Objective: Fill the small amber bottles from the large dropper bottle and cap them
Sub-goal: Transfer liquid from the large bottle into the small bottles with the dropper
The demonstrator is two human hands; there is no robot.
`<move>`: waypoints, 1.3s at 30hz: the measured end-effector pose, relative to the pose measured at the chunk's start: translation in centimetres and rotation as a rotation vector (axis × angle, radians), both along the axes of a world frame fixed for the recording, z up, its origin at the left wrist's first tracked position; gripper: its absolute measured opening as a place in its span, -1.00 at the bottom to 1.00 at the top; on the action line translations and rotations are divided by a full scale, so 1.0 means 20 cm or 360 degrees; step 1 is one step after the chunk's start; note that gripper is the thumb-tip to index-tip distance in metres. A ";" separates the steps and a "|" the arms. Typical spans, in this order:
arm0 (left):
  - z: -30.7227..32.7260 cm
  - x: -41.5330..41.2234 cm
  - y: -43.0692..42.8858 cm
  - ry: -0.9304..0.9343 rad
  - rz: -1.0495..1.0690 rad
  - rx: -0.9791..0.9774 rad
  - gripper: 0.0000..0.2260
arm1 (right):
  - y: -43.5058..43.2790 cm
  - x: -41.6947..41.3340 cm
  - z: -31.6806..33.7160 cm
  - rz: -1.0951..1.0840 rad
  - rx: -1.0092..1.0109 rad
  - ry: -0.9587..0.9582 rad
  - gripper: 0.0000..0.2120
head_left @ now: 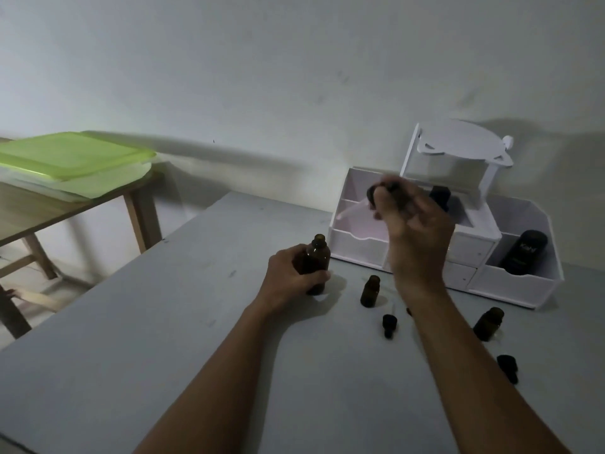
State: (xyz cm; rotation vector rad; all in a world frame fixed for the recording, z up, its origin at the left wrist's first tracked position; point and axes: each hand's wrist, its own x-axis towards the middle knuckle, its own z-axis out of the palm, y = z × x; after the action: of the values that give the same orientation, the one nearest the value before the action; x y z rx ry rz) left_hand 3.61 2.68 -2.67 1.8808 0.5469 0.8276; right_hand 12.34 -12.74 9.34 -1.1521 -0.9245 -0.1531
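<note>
My left hand (291,276) grips the uncapped large bottle (316,257); my right hand (415,231) apparently pinches its blurred dropper (371,194). Filling step; next, align the tip over a small bottle (370,291).

Dark amber-brown, that big bottle (313,262) in your left hand (289,273). The dropper (373,195) in your right hand (415,231): black top, pale stem. Under those fingers, an amber small bottle (370,290), a second small bottle (488,323) to their right, amber too, a black cap (389,324) between, all on plain grey table (163,339). Beyond your fingers, white organiser (357,249), pinkish inside, black tube (523,253) with pale lettering. Far left, lime-green lid (72,155).
</note>
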 end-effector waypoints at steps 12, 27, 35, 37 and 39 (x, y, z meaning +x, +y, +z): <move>-0.01 0.01 0.01 -0.0022 -0.0026 -0.0028 -0.73 | 0.13 0.04 -0.01 0.0109 -0.0021 0.0202 -0.85; 0.02 -0.04 0.05 -0.0067 -0.0159 -0.0245 -0.64 | 0.25 0.05 -0.12 0.0012 -0.0547 -0.0042 -0.88; 0.02 -0.07 0.10 0.0018 -0.0211 -0.0151 -0.54 | 0.28 0.08 -0.22 -0.0033 -0.0823 -0.0129 -0.85; 0.02 -0.07 0.10 0.0030 -0.0211 -0.0147 -0.54 | 0.28 0.08 -0.23 -0.0035 -0.0830 -0.0141 -0.86; 0.02 -0.07 0.10 0.0038 -0.0206 -0.0142 -0.56 | 0.28 0.08 -0.23 -0.0043 -0.0817 -0.0141 -0.87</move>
State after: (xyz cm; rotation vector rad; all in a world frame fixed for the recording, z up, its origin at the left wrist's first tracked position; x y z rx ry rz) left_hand 2.24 4.63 -2.33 1.8254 0.4643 0.6861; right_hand 13.91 -7.05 4.80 -1.6421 -1.0599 0.0156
